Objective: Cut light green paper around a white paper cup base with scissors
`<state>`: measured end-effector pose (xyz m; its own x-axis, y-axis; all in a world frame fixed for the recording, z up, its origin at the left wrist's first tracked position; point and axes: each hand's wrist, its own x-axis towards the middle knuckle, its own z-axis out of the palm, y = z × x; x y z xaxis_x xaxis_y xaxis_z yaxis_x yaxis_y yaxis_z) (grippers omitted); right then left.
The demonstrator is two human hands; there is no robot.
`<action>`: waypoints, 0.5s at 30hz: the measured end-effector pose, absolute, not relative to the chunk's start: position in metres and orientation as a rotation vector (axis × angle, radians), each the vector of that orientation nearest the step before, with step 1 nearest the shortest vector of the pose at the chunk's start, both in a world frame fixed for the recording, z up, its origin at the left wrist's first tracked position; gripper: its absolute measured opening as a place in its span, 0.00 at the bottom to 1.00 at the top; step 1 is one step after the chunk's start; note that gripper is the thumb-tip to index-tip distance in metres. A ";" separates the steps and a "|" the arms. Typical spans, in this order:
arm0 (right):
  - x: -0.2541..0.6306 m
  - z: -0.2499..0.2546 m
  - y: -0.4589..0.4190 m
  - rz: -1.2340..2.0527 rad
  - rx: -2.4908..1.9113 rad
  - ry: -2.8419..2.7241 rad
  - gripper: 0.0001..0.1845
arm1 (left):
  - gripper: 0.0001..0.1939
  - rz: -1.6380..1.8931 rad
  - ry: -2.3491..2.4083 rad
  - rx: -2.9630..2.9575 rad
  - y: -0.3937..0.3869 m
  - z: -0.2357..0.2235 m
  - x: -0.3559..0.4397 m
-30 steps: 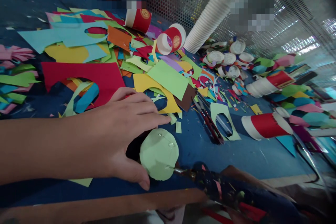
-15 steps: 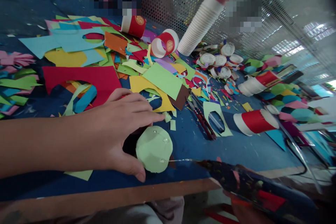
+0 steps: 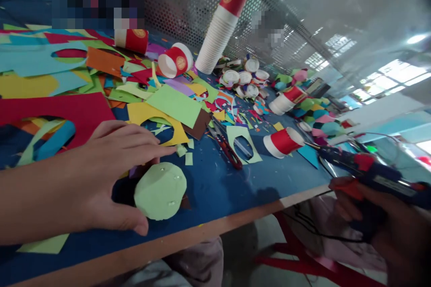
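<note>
A light green paper disc [image 3: 160, 192] lies near the table's front edge, with small shiny dabs of glue on its right half. Around its left side curves my left hand [image 3: 111, 175], thumb and fingers spread, the thumb close to the rim. Whether the thumb touches it I cannot tell. My right hand [image 3: 363, 215], off to the right past the table edge, grips a dark blue hot glue gun [image 3: 380, 175] with a red trigger. The gun's nozzle points left, toward a red and white paper cup [image 3: 284, 142] lying on its side.
Coloured paper scraps [image 3: 175, 103] cover the table's left and back. A tall stack of paper cups [image 3: 218, 27] stands by a perforated panel. Red-handled scissors [image 3: 229, 150] lie beside a cut-out green sheet [image 3: 254, 154]. Several decorated white pieces [image 3: 244, 77] are piled behind.
The glue gun has moved right and up, away from the disc; the thin glue strand between them no longer shows. The view has swung right. My left hand stays beside the disc.
</note>
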<state>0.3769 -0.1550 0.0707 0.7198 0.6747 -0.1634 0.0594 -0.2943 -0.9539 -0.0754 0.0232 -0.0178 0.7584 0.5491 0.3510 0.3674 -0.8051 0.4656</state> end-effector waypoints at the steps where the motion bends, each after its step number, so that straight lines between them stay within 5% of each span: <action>1: 0.380 0.074 -0.156 0.649 -1.808 -0.621 0.19 | 0.44 0.700 0.701 2.580 0.024 -0.020 -0.076; 15: 0.380 0.069 -0.148 0.449 -1.925 -0.611 0.22 | 0.42 0.704 0.763 2.587 0.027 -0.029 -0.078</action>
